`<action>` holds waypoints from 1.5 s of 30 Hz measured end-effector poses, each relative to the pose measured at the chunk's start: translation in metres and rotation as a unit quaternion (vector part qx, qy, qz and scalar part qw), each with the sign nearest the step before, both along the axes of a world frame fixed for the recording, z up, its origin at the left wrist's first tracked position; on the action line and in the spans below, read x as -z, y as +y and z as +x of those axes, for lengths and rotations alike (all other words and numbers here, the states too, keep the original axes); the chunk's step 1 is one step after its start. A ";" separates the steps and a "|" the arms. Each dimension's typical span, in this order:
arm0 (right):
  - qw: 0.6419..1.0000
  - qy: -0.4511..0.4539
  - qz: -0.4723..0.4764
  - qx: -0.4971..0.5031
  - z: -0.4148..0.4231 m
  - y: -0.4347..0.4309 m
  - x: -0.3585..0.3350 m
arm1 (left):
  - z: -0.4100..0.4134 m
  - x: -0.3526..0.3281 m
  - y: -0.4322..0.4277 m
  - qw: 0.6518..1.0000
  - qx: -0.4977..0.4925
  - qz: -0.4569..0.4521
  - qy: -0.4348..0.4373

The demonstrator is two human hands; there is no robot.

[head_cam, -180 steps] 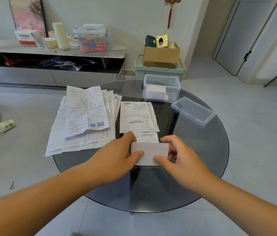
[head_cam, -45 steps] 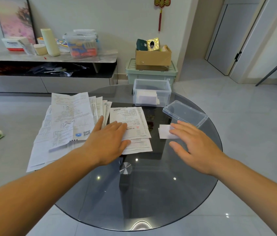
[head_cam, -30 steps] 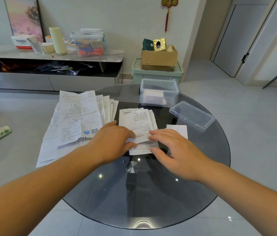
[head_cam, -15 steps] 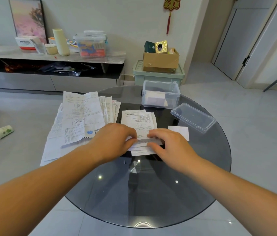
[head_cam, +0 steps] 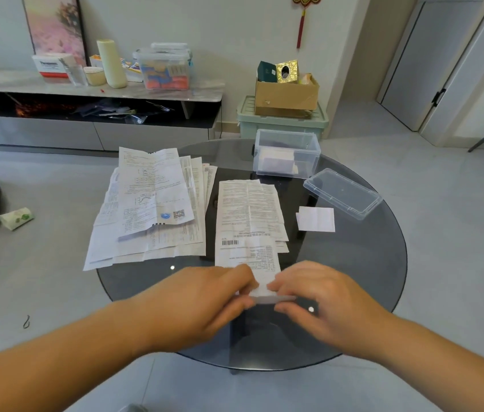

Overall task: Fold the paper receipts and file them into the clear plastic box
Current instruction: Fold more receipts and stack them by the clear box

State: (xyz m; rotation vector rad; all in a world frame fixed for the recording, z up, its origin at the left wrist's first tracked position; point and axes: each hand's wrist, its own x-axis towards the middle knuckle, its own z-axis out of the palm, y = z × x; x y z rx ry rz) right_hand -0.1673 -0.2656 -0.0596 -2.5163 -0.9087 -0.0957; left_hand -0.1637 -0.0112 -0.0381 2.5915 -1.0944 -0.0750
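A round dark glass table (head_cam: 368, 278) stands on a grey tiled floor, with a low shelf along the wall behind it.

At the table's near edge a long receipt (head_cam: 246, 257) lies flat. Its near end is lifted and pinched from both sides. The left hand (head_cam: 205, 301) and right hand (head_cam: 324, 298) each have their fingers curled on it, thumb beneath, and seem to be starting a fold. The far end of the receipt lies over the near edge of a stack (head_cam: 249, 206) of more receipts. Right of that stack sits a folded slip (head_cam: 315, 219), not yet filed. Beyond it lies the lid (head_cam: 342, 193), and the open box (head_cam: 286, 171) already holds folded paper. A larger pile (head_cam: 151, 197) spreads out to the left.

The likely risk is a skewed crease, since the paper is thin and the glass is slick. Pulling the sheet closer could also drag the stack along with it. If the fold comes out too wide, it may not fit the box.

A barcode (head_cam: 230, 242) shows on the receipt and a QR code (head_cam: 178, 214) on the pile's top sheet. The printed lines are too small to read.
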 end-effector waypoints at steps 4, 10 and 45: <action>0.998 -0.054 -0.015 -0.028 -0.018 0.000 0.002 | -0.012 0.008 0.006 0.999 -0.002 -0.015 -0.043; 0.997 0.005 0.068 0.042 -0.023 0.012 -0.011 | -0.010 0.000 0.005 0.992 -0.105 -0.051 0.043; 0.976 0.136 -0.058 0.159 0.013 0.019 -0.006 | 0.025 0.000 -0.005 0.986 -0.151 0.035 0.054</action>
